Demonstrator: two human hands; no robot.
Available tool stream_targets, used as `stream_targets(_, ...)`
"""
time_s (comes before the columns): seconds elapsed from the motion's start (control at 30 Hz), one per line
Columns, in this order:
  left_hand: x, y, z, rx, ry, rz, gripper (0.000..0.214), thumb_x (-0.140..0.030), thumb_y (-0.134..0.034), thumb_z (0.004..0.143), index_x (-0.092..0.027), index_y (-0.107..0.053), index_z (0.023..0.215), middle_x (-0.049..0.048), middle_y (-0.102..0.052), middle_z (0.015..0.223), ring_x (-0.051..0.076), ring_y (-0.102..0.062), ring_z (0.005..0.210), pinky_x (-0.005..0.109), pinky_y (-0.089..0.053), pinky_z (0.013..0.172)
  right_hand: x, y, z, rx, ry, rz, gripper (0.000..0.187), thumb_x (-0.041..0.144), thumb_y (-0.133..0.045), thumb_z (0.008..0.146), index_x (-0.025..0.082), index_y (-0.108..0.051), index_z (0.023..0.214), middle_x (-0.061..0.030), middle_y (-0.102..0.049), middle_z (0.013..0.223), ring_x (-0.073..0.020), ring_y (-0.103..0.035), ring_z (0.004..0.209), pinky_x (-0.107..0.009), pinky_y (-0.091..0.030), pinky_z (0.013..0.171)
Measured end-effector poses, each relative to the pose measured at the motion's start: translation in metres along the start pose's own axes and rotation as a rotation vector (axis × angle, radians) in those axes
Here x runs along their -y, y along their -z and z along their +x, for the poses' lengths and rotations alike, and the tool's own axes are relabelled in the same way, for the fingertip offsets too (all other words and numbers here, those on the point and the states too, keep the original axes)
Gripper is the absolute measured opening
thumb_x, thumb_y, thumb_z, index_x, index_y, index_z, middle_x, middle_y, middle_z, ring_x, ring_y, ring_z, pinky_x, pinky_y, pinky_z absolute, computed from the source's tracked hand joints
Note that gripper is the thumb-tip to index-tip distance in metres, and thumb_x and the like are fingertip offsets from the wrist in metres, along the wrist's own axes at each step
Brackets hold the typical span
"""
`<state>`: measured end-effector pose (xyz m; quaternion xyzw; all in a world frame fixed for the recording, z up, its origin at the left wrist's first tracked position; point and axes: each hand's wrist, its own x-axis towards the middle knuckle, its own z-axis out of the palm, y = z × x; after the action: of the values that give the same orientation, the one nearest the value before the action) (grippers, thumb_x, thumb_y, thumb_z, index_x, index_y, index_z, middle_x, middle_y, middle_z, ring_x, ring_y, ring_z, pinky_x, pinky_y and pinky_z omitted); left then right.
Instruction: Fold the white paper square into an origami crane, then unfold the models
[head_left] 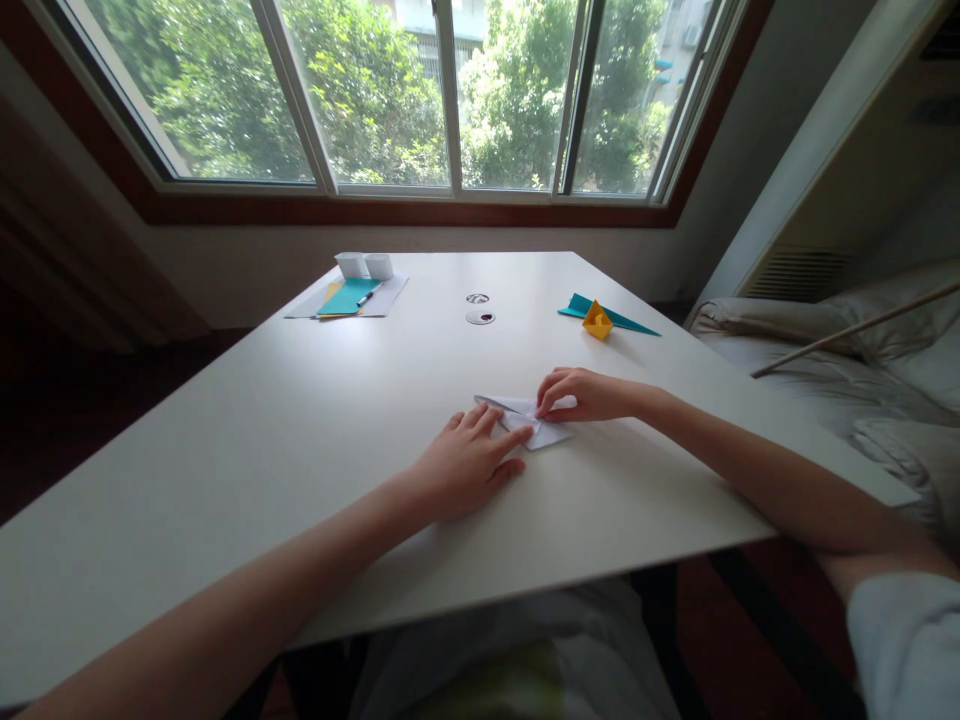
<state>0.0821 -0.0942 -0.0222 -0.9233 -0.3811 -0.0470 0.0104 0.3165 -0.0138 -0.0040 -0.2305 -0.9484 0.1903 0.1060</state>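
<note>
Home room: curtain (82, 230), wide window (382, 110), padded seating (847, 350).

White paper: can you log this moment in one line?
left hand: fingers spread on paper | right hand: fingertips touching paper | paper: folded, on table

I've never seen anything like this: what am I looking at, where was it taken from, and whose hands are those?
There is no machine here, just a person's two bare hands, seen from a camera worn on that person's head, looking forward and down. The left hand rests its fingers on a folded white paper; the right hand touches it with its fingertips, though whether they pinch it is hard to tell. Farther back on the white table are a yellow folded paper and a teal folded paper at right, two round discs in the middle, and a pen on flat sheets at left.
</note>
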Motion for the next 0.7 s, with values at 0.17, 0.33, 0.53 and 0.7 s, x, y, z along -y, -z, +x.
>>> stream_targets(0.17, -0.001, 0.001, 0.000, -0.022, 0.004, 0.002, 0.043, -0.041, -0.028, 0.092, -0.030, -0.037, 0.132, 0.0124, -0.044, 0.125, 0.028, -0.040, 0.116, 0.046, -0.034, 0.094, 0.005, -0.002, 0.002, -0.032, -0.014, -0.046, 0.024, 0.034, -0.053, 0.083, 0.018, -0.070, 0.085, -0.0082, -0.066, 0.089, -0.0165, -0.056, 0.083, -0.029, -0.043, 0.078)
stream_targets(0.33, -0.004, 0.001, -0.001, 0.001, 0.033, 0.015, 0.046, -0.042, -0.027, 0.092, -0.025, -0.033, 0.135, 0.0127, -0.045, 0.127, 0.028, -0.038, 0.120, 0.046, -0.032, 0.096, 0.008, -0.012, 0.006, -0.143, -0.071, -0.136, 0.021, 0.035, -0.059, 0.079, 0.017, -0.067, 0.071, -0.0066, -0.066, 0.078, -0.0157, -0.056, 0.074, -0.028, -0.042, 0.072)
stream_targets(0.53, -0.001, -0.007, 0.003, 0.023, 0.110, 0.056, 0.063, -0.051, -0.018, 0.091, -0.012, -0.020, 0.140, 0.0142, -0.018, 0.147, 0.027, -0.015, 0.135, 0.047, -0.017, 0.105, 0.008, -0.018, 0.008, -0.153, -0.079, -0.156, 0.019, 0.035, -0.062, 0.077, 0.018, -0.066, 0.070, -0.0052, -0.065, 0.077, -0.0148, -0.055, 0.074, -0.027, -0.041, 0.071)
stream_targets(0.7, 0.006, -0.011, 0.010, 0.078, 0.123, -0.003, 0.065, -0.054, -0.012, 0.090, -0.014, -0.021, 0.140, 0.0125, -0.018, 0.147, 0.026, -0.016, 0.135, 0.049, -0.018, 0.105, 0.010, -0.017, 0.008, -0.151, -0.086, -0.182, 0.018, 0.034, -0.062, 0.076, 0.018, -0.066, 0.070, -0.0053, -0.066, 0.077, -0.0156, -0.056, 0.074, -0.027, -0.041, 0.071)
